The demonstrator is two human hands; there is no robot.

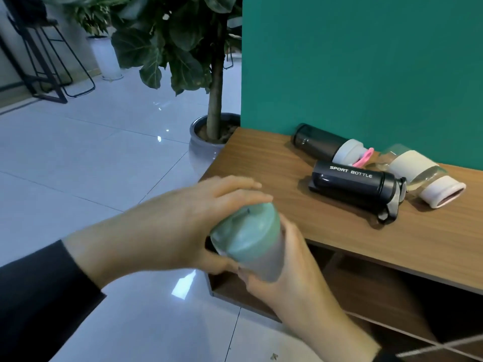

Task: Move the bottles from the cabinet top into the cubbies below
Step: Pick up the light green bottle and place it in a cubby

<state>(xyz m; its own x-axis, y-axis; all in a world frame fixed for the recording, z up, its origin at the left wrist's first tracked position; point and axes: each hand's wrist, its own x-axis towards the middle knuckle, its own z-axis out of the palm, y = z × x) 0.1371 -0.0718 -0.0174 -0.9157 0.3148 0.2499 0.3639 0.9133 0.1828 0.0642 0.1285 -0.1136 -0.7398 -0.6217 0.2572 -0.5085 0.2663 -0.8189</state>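
Note:
A frosted bottle with a green lid [248, 236] is held in front of the cabinet's left end, just below its wooden top [261, 158]. My left hand [183, 218] wraps the lid end from the left and my right hand [290, 273] grips the frosted body from below. Three bottles lie on their sides on the top: a black one marked SPORT BOTTLE [352, 184], a smoky dark one with a pale cap and pink loop [326, 142], and a clear one with a white sleeve and pink cap [420, 173]. Dark cubbies [379, 296] open beneath the top.
A teal wall [366, 61] rises behind the cabinet. A potted tree in a grey pot [209, 137] stands at the cabinet's left end. Glossy white floor tiles [91, 165] spread to the left, with black stools [47, 61] and a white planter [107, 58] farther back.

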